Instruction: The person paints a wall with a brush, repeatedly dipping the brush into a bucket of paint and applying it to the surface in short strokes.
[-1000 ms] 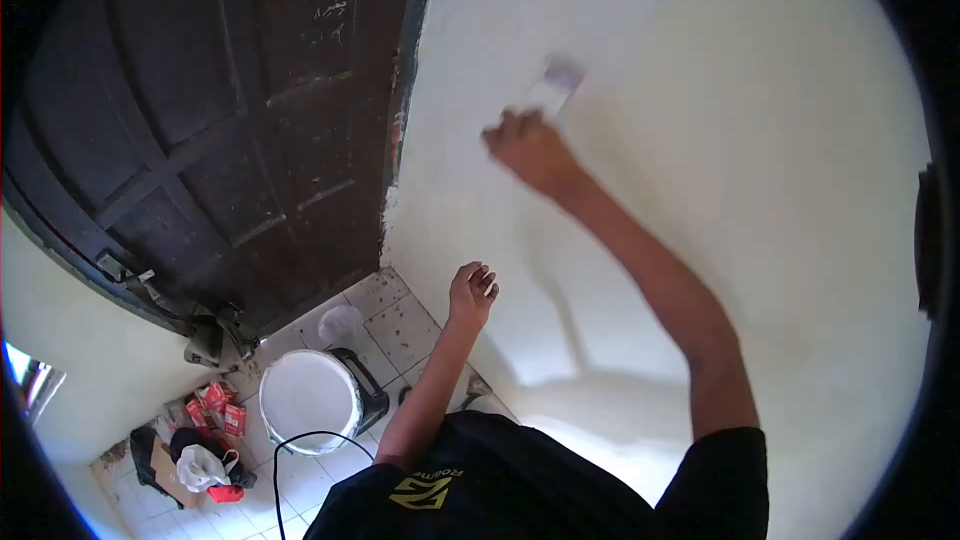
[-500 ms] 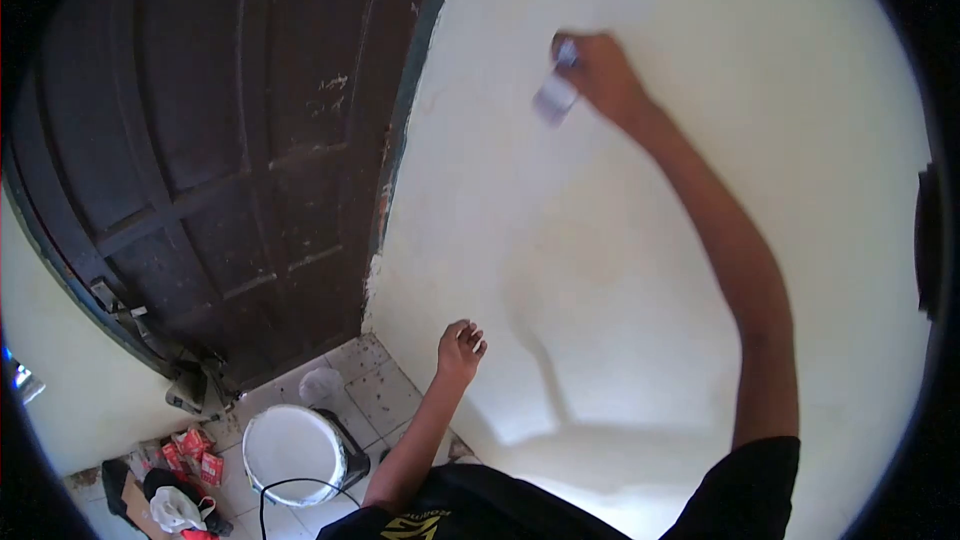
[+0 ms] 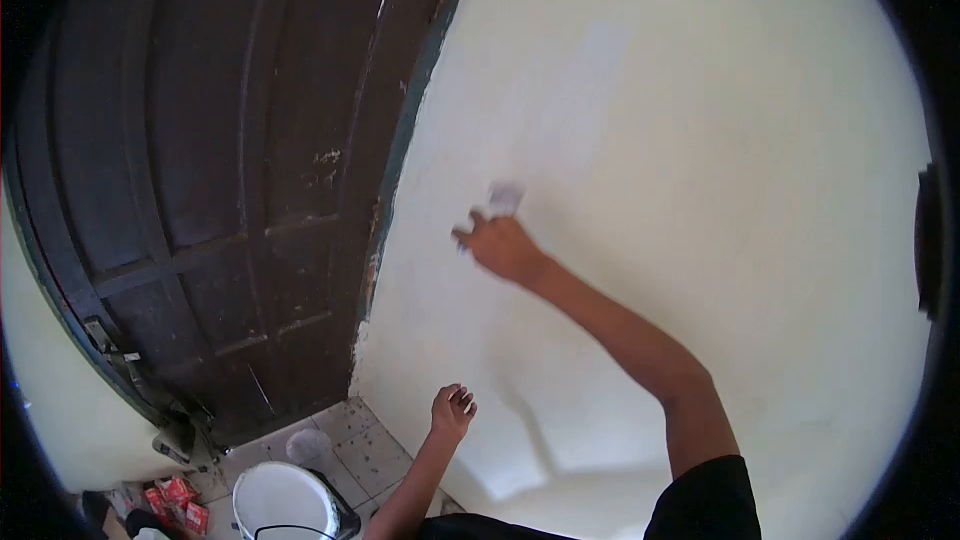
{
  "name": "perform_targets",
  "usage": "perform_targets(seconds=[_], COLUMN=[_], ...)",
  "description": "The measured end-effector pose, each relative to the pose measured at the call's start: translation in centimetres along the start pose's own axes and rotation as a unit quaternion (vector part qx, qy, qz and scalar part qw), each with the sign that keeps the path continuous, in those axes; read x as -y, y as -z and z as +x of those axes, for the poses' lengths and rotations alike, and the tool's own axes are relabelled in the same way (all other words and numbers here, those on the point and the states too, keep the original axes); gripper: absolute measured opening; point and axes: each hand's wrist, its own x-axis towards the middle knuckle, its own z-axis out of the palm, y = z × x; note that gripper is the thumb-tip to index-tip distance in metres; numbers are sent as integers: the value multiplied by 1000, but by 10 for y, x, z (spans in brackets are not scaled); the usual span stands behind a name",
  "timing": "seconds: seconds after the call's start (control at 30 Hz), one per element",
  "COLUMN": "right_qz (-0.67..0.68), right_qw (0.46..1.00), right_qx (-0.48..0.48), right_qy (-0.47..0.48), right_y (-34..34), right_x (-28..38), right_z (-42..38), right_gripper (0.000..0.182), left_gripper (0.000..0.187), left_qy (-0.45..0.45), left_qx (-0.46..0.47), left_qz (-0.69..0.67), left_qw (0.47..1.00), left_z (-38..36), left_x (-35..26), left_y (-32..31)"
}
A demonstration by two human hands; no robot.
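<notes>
My right hand [image 3: 506,246] is closed around a paintbrush, its pale, blurred bristles [image 3: 506,198] pointing up against the cream wall [image 3: 700,200]. Most of the handle is hidden by my fingers. A whitish patch of wet-looking paint [image 3: 600,50] shows on the wall above the brush. Lower down, my left hand [image 3: 453,410] hangs in front of the wall with loosely curled fingers slightly apart and nothing visible in it.
A brown panelled door [image 3: 220,120] with a dark green frame borders the wall on the left. On the tiled floor [image 3: 370,455] stand a white bucket [image 3: 245,500] and a small clear container [image 3: 308,445]. Red packets [image 3: 180,500] lie in the corner. A dark object [image 3: 928,240] is at far right.
My right hand has swept down and left along the wall, and the bristles have swung from pointing down to pointing up. The view has shifted, so the bucket and left hand appear lower.
</notes>
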Motion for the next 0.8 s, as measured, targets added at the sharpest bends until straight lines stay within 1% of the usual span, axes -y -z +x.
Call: perform_targets(seconds=[0.03, 0.1, 0.13, 0.17, 0.23, 0.27, 0.3, 0.33, 0.4, 0.43, 0.5, 0.53, 0.57, 0.6, 0.63, 0.67, 0.7, 0.73, 0.77, 0.8], right_qz=[9, 89, 129, 122, 234, 143, 134, 147, 22, -83, -225, -223, -245, -268, -241, -202, -204, -196, -121, -173], right_qw=[999, 994, 991, 992, 969, 985, 986, 983, 986, 986, 949, 951, 949, 945, 959, 975, 976, 979, 990, 980], right_qx=[33, 58, 30, 25, -33, -76, -77, -91, -155, -83, -216, -208, -183, -157, -110, -63, 24, -37, 13, 47], right_qy=[4, -3, -12, -7, -67, -59, -61, -57, -65, -116, -48, -48, -76, -103, -104, -71, -76, 31, 70, 91], right_y=[-6, -14, -11, -5, 14, 23, 44, 80, 153, 192, 230, 237, 238, 234, 208, 169, 118, 56, 25, 1], right_x=[14, 21, 17, 4, -33, -61, -93, -118, -146, -148, -146, -134, -118, -103, -98, -92, -80, -67, -35, -4], right_z=[-6, -10, -9, -3, 15, 30, 45, 57, 74, 79, 73, 69, 61, 53, 47, 37, 25, 4, -12, -28], right_gripper=[21, 19, 17, 17, 15, 10, 12, 11, 11, 24, 26, 26, 27, 27, 28, 27, 27, 21, 14, 10], left_gripper=[10, 11, 11, 11, 11, 11, 10, 10, 10, 9, 9, 9, 9, 9, 9, 8, 8, 9, 9, 10], left_qy=[-3, 1, -4, -9, -14, -22, -31, -26, -33, -37, -39, -48, -41, -50, -58, -54, -47, -50, -54, -49], left_qx=[3, 12, 6, 1, 8, 4, -1, -18, -12, -9, -22, -28, -34, -23, -12, -18, -22, -11, 0, -6], left_qz=[2, -2, -3, -6, -18, -18, -18, -24, -32, -39, -43, -44, -47, -48, -48, -48, -46, -43, -39, -27], left_qw=[1000, 1000, 1000, 1000, 1000, 1000, 999, 999, 999, 999, 998, 997, 997, 997, 997, 997, 998, 998, 998, 998], left_z=[-1, 1, -3, -5, -3, -6, -6, -2, -3, -5, -9, -10, -10, -8, -4, 3, 2, 0, -2, -4], left_x=[-1, -6, -9, -11, -15, -19, -24, -26, -32, -33, -36, -38, -39, -40, -40, -39, -37, -37, -37, -36], left_y=[1, 4, 4, 3, 8, 7, 7, 10, 13, 16, 19, 20, 22, 24, 26, 29, 27, 22, 18, 13])
